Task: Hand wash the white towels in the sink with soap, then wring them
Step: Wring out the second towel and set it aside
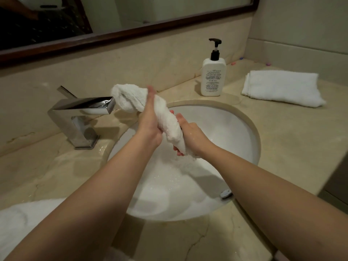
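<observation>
Two hands hold one twisted white towel (150, 113) above the sink (243, 125), which serves as the landmark. Far left of the sink, at the counter's near edge, lies a heap of white cloth (17, 221), blurred. Left of the sink stands the chrome faucet (79, 117), its spout reaching toward the basin; the towel's upper end bunches just beside the spout tip. Over the sink's left half, the left hand (148, 121) wraps around the towel's middle, thumb up. Beside it, the right hand (190, 138) grips the towel's lower end, fingers curled round it, and water runs from that end into the foamy water in the basin. Behind the sink's right rim stands a white soap bottle (212, 78) with a black pump. Right of the sink lies a folded white towel (282, 87) on the counter (293, 140).
</observation>
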Action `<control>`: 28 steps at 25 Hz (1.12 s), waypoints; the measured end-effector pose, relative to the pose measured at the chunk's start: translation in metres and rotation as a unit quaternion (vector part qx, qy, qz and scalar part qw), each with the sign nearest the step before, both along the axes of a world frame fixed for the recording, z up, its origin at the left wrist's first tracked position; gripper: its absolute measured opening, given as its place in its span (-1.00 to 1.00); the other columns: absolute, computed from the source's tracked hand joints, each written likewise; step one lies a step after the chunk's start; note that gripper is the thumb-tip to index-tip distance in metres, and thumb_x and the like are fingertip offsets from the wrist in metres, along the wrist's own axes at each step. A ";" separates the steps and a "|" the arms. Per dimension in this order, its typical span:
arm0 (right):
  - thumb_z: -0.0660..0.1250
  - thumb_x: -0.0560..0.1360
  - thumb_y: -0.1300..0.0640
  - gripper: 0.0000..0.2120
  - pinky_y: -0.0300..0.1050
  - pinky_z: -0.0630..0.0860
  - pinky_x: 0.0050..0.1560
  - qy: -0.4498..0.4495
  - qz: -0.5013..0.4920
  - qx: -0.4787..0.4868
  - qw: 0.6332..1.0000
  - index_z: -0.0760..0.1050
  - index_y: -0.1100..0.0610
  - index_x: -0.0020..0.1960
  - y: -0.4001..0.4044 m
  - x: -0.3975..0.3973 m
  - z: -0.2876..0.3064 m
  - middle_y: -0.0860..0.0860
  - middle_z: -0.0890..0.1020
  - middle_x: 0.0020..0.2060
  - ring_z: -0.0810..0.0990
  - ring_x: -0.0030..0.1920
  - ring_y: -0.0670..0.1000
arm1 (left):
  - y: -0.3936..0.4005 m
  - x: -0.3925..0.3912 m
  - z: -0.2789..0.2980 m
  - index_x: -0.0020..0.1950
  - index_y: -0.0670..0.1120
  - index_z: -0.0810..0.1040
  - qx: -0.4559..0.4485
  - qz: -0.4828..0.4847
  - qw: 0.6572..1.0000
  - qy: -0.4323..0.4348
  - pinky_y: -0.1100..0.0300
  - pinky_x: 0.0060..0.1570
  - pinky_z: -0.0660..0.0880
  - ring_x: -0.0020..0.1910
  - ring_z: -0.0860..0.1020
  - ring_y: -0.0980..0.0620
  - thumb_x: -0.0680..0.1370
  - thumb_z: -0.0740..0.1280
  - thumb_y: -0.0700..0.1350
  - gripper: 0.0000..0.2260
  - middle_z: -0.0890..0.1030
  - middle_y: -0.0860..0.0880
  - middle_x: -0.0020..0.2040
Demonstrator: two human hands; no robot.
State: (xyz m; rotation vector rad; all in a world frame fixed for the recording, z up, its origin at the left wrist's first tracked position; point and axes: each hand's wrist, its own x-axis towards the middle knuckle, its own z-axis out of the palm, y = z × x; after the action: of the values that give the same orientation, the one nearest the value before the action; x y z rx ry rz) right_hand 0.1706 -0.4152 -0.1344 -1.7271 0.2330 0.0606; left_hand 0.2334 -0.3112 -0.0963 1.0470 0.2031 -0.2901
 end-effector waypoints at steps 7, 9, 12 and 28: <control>0.05 0.67 -0.21 -0.48 -0.02 0.46 0.02 -0.072 -0.104 -0.096 0.987 0.54 0.20 0.06 -0.017 -0.012 0.038 0.05 0.63 -0.07 0.57 -0.06 0.02 | -0.011 -0.021 0.019 0.50 -0.11 0.43 -0.090 -0.060 0.991 -0.080 -0.01 0.14 0.61 0.25 0.62 -0.10 0.63 0.17 0.30 -0.39 0.59 -0.19 0.35; 0.10 0.64 -0.24 -0.55 -0.07 0.48 0.03 -0.099 -0.122 -0.096 0.983 0.51 0.10 0.19 -0.027 -0.024 0.061 -0.02 0.62 0.00 0.58 0.01 -0.02 | -0.030 -0.033 0.033 0.51 -0.16 0.39 -0.107 -0.098 0.985 -0.096 -0.11 0.30 0.54 0.28 0.61 -0.18 0.55 0.32 0.24 -0.34 0.59 -0.23 0.35; 0.19 0.63 -0.18 -0.58 -0.11 0.51 0.05 -0.172 -0.188 -0.070 0.964 0.39 0.05 0.37 -0.053 -0.043 0.093 -0.01 0.58 0.08 0.59 0.06 -0.03 | -0.068 -0.057 0.063 0.38 -0.22 0.52 -0.107 -0.171 0.971 -0.125 -0.13 0.34 0.51 0.22 0.64 -0.19 0.65 0.26 0.12 -0.52 0.65 -0.26 0.23; 0.25 0.63 -0.05 -0.68 -0.09 0.34 -0.31 -0.181 -0.445 -0.224 0.848 0.46 0.07 -0.25 -0.312 -0.220 0.175 -0.05 0.52 -0.34 0.46 -0.31 -0.04 | -0.353 -0.203 0.136 0.10 -0.05 0.65 0.000 -0.410 0.902 -0.134 0.13 -0.17 0.63 -0.15 0.72 0.02 0.62 0.01 0.38 -0.39 0.75 -0.12 -0.03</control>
State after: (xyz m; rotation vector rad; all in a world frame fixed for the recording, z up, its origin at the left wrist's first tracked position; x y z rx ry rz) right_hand -0.0497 -0.7268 0.0409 -1.8833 0.7916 -1.0695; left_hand 0.0305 -0.6638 0.0392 1.1175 -0.5086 -0.8976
